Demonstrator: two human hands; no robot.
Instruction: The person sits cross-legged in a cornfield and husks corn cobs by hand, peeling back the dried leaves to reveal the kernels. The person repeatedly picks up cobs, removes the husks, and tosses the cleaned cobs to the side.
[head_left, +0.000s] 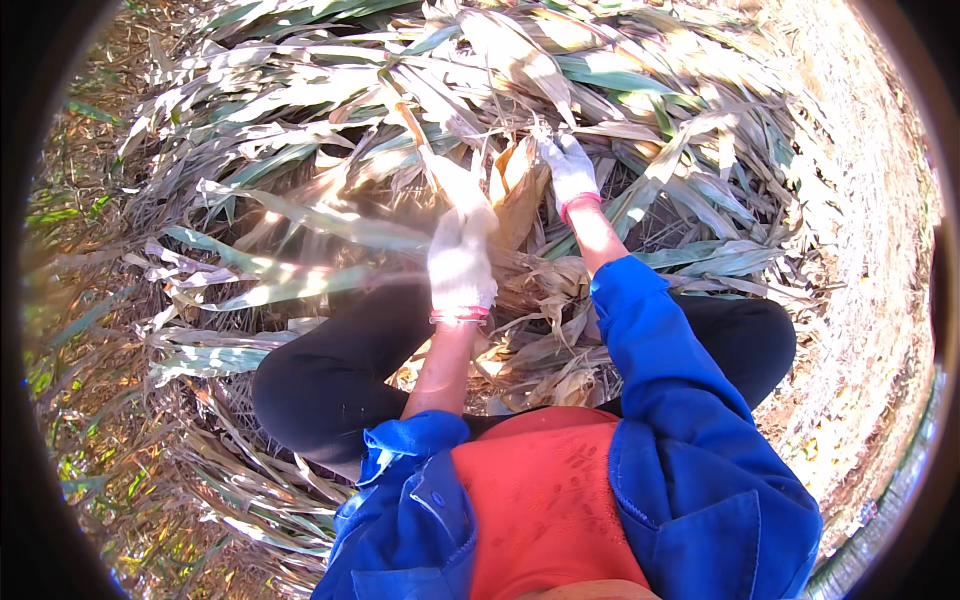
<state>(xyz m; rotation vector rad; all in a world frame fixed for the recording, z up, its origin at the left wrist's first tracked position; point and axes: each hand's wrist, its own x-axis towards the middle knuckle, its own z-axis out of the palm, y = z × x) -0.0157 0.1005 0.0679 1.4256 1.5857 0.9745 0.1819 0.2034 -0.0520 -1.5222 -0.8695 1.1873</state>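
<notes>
My left hand (461, 259), in a white knit glove with a red cuff, is closed around the base of a pale corn husk (454, 176), in front of me at the centre. To its right, my right hand (570, 166), gloved the same way, reaches into dry corn leaves; its fingertips are partly hidden, so its hold is unclear. Between the hands stands a yellowish-brown corn husk (517, 187). Crumpled dry husks (559, 285) lie below it, between my legs.
Cut corn stalks and leaves (300, 90) are heaped ahead and to both sides. My bent legs in black trousers (330, 375) flank the husks. Green and brown plants (90, 360) grow at the far left; straw-covered ground (877, 262) lies at the right.
</notes>
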